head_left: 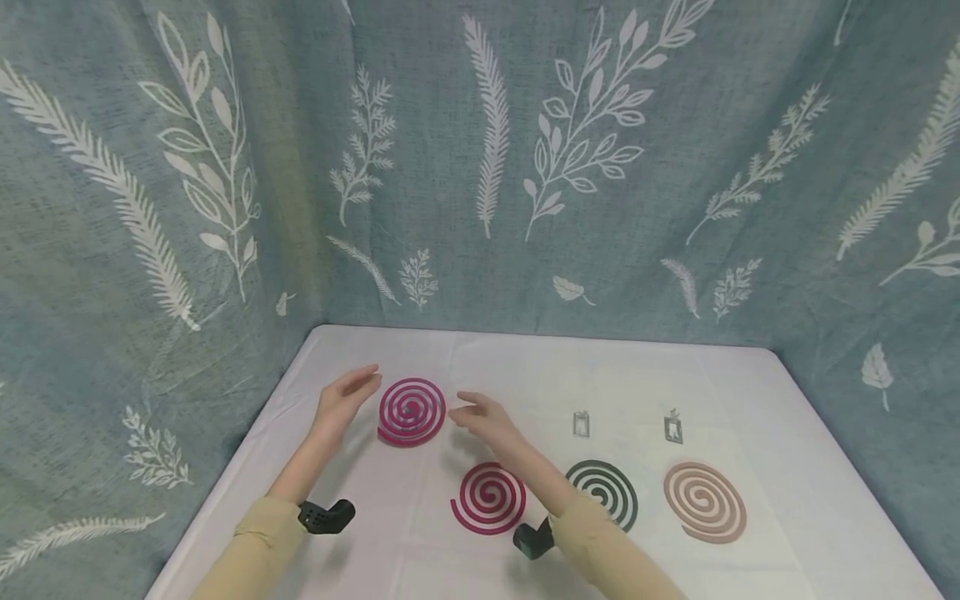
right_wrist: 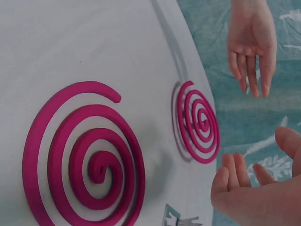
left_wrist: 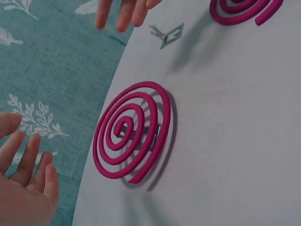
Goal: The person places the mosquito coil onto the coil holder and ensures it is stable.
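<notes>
A magenta mosquito coil point(head_left: 412, 412) sits slightly raised over the white table, with its shadow offset below it. Through its turns a bit of a metal stand point(left_wrist: 157, 136) shows in the left wrist view. My left hand point(head_left: 341, 408) hovers just left of this coil, fingers loosely extended and holding nothing. On its right side is my right hand point(head_left: 487, 423), apart from the coil, fingers relaxed and also holding nothing. A second magenta coil point(head_left: 489, 498) lies flat below my right wrist.
A dark green coil point(head_left: 603, 492), partly behind my right forearm, and a tan coil point(head_left: 705, 502) lie farther right. Behind them are two small metal stands, one paler point(head_left: 581, 423) and one darker point(head_left: 673, 429). A leaf-patterned teal curtain point(head_left: 450, 167) surrounds the table.
</notes>
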### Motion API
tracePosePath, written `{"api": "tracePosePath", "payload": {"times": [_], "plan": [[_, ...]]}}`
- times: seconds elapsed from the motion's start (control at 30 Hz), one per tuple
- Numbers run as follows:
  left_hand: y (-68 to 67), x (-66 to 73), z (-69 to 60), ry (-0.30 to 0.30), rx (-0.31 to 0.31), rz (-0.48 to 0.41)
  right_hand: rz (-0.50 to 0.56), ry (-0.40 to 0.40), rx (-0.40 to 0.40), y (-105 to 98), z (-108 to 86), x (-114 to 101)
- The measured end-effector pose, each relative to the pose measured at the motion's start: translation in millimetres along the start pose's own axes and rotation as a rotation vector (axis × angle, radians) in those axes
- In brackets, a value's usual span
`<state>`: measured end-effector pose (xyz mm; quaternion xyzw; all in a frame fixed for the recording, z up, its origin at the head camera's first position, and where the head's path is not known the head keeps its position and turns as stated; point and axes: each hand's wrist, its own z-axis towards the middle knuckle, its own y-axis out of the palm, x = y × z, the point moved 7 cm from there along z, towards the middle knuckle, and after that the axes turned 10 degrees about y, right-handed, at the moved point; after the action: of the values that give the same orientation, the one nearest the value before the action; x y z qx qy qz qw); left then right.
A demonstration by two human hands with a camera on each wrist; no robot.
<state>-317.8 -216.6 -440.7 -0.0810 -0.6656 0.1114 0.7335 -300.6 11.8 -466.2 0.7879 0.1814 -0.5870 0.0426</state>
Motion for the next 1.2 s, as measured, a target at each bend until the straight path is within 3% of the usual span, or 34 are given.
{"api": "tracePosePath", "payload": {"times": [0.2, 0.37, 0.7, 0.9, 1.2], "plan": [[7.7, 11.6, 2.8, 0.046, 0.001, -0.020, 0.032, -0.016, -0.069, -8.4, -2.6, -1.5], [13.6, 17.5, 3.1, 0.040, -0.026, -0.026, 0.053, -0.023, -0.105, -22.0, -4.5, -1.2], [22.6, 29.2, 5.3, 0.086, -0.066, -0.068, -0.065, -0.039, -0.083, -52.3, -15.1, 1.4], [30.0, 34.5, 5.7, 0.099, -0.085, -0.035, -0.077, -0.018, -0.056, -67.2, -21.8, 7.9], [50.6, 38.1, 6.6, 0.157, -0.169, -0.001, -0.079, 0.016, -0.014, -84.3, -25.9, 24.7]]}}
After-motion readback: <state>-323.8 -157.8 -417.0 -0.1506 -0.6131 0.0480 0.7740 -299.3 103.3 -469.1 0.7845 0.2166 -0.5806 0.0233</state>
